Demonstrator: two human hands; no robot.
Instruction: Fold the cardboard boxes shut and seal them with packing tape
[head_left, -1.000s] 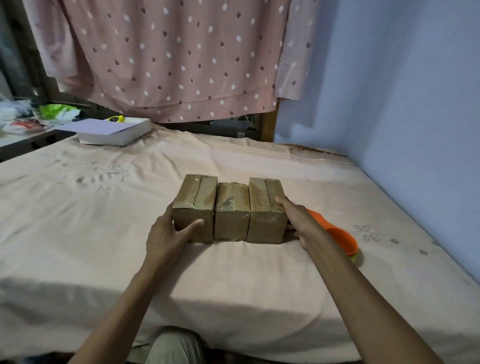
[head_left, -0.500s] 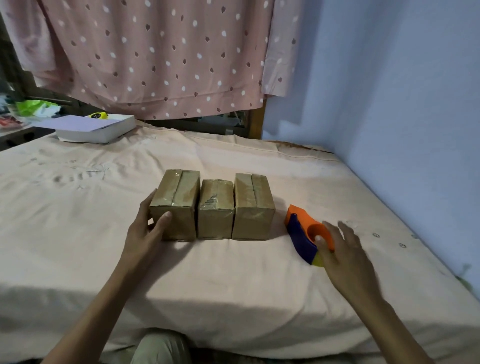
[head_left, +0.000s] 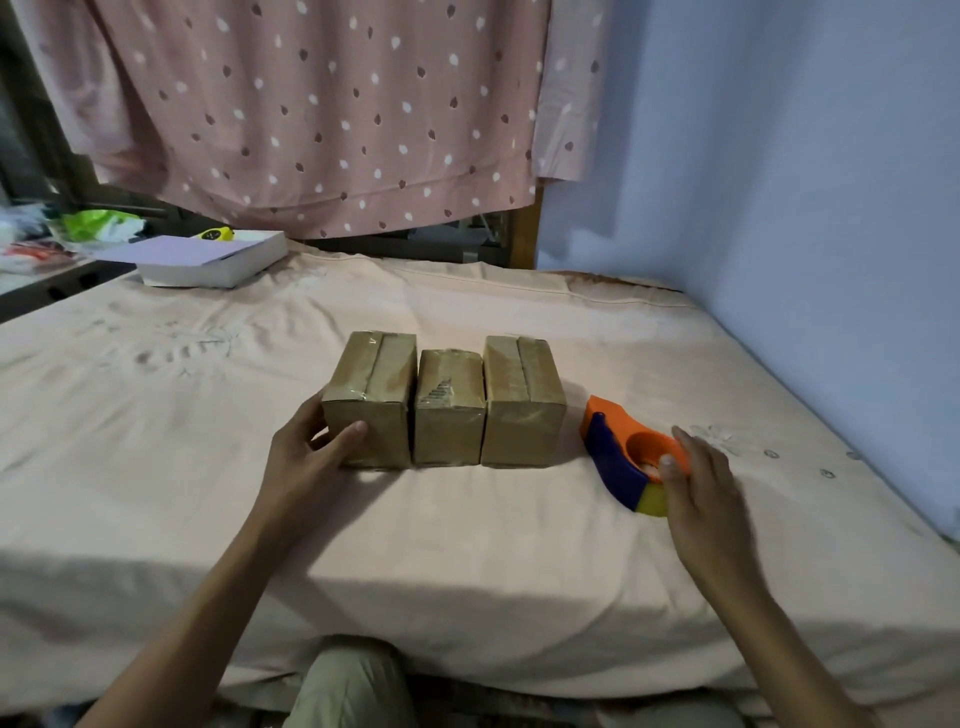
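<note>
We see three brown cardboard boxes wrapped in glossy clear tape, a smooth plastic tape dispenser (orange, blue and yellow), and a matt, slightly creased cloth bedsheet.

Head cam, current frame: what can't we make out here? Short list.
- Tape roll inside the tape dispenser: head view, hidden by the right hand and the housing.
- Label print on the middle box: too small, glare off the tape.
- Bottom seams of all three boxes: against the bed sheet.
- Left hand fingers behind the left box: hidden by the box.
- Yellow item behind the white box: mostly hidden.
</note>
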